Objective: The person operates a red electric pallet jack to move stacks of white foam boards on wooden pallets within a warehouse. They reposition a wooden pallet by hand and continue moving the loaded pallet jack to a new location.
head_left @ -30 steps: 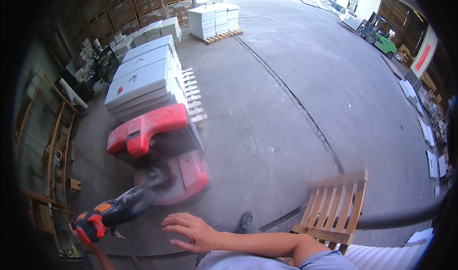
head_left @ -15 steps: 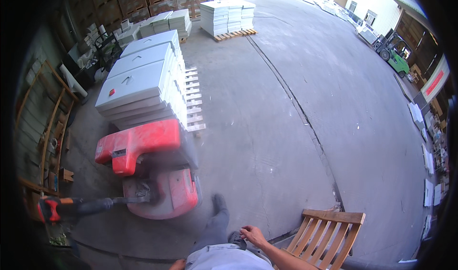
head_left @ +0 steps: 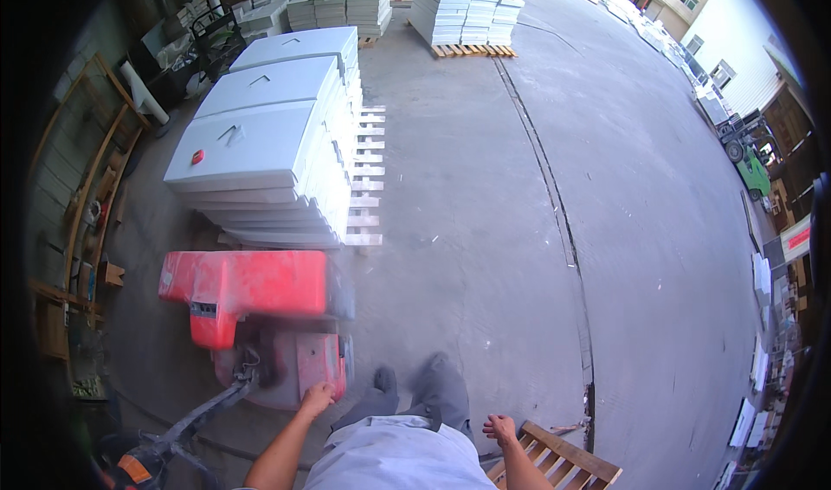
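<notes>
My left hand (head_left: 318, 397) hangs beside the red electric pallet truck (head_left: 268, 284), its fingers loosely curled and nothing visible in them. In the view it overlaps the truck's lower body; I cannot tell whether it touches. The truck's black tiller (head_left: 199, 412) slants down to the lower left, its orange-and-black handle partly in shadow, with no hand on it. My right hand (head_left: 499, 428) is out to my right with its fingers apart, holding nothing, nearest to a slatted wooden pallet (head_left: 571, 455). Ahead of the truck rises a pallet load of white slabs (head_left: 251, 135).
A small red object (head_left: 198, 157) lies on the nearest slab. Farther off stand another slab stack on a pallet (head_left: 467, 14) and more stacks (head_left: 342, 7). A wooden frame (head_left: 91, 187) leans at left. A groove (head_left: 554, 196) crosses the concrete floor. A green forklift (head_left: 751, 174) is far right.
My view has shifted, and both feet now show side by side. My left hand has come up beside the truck. The tiller now slants lower, and my right hand has moved rightward.
</notes>
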A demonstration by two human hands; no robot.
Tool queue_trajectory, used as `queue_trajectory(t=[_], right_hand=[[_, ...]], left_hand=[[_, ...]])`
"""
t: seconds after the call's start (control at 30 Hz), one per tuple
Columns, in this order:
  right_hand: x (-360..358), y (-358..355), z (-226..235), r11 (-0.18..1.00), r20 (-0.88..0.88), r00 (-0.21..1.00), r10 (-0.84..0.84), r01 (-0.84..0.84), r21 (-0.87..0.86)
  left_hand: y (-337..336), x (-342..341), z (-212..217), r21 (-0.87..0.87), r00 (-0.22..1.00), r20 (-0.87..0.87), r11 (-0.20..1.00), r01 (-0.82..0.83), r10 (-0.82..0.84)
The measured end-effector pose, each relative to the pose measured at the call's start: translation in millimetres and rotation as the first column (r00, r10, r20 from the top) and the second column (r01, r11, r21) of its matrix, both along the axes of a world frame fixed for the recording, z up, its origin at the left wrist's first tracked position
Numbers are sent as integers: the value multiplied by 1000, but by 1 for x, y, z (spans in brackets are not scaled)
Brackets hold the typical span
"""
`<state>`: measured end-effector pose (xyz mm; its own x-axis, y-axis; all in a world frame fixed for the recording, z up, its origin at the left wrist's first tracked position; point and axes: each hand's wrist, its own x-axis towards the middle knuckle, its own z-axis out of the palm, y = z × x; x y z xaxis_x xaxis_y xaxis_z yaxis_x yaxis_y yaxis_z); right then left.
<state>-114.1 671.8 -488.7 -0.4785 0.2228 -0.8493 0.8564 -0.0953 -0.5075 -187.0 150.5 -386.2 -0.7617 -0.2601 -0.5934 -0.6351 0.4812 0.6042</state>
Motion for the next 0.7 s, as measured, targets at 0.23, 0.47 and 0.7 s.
queue_trajectory(t=[0.23, 0.47, 0.7], right_hand=[[-171, 47, -2, 982, 3, 983, 185, -185, -23], [-392, 46, 46, 887, -135, 878, 460, -446, 123], [-475, -27, 79, 846, -147, 835, 531, -531, 40]], left_hand=[[52, -72, -14, -62, 994, 54, 994, -88, 91], [115, -202, 17, -124, 975, -146, 974, -188, 169], [110, -362, -43, 49, 840, -207, 862, -504, 502]])
